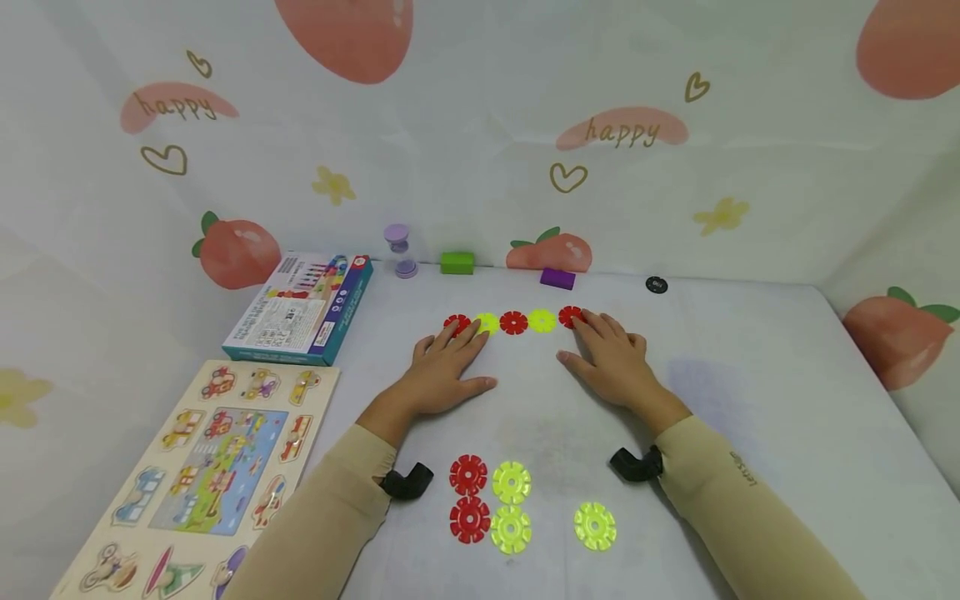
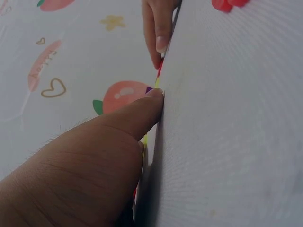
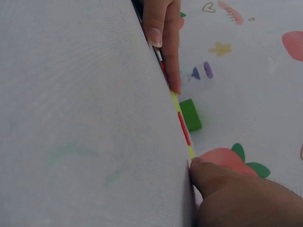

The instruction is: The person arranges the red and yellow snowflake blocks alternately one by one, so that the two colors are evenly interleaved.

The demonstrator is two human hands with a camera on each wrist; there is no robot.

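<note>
Notched plastic discs, red and yellow-green by turns, lie flat in a row across the table, with a red disc (image 1: 513, 323) in the middle. My left hand (image 1: 442, 375) rests palm down with straight fingers at the row's left end. Its fingertips touch a red disc (image 1: 453, 320) and the adjoining yellow-green disc (image 1: 488, 322), partly covering both. At the other end my right hand (image 1: 617, 362) lies spread, its fingertips on the edge of another red disc (image 1: 567, 316). Between them a yellow-green disc (image 1: 542, 321) lies untouched. Both wrist views show the row edge-on, largely behind the hands.
Nearer me lie two red discs (image 1: 468, 474) beside two yellow-green ones (image 1: 512, 482), and a lone yellow-green disc (image 1: 595, 527). A boxed toy (image 1: 292, 308) and a wooden puzzle board (image 1: 311, 392) occupy the left. Behind stand an hourglass (image 1: 398, 250), green block (image 1: 457, 263), purple block (image 1: 557, 278) and black disc (image 1: 656, 285).
</note>
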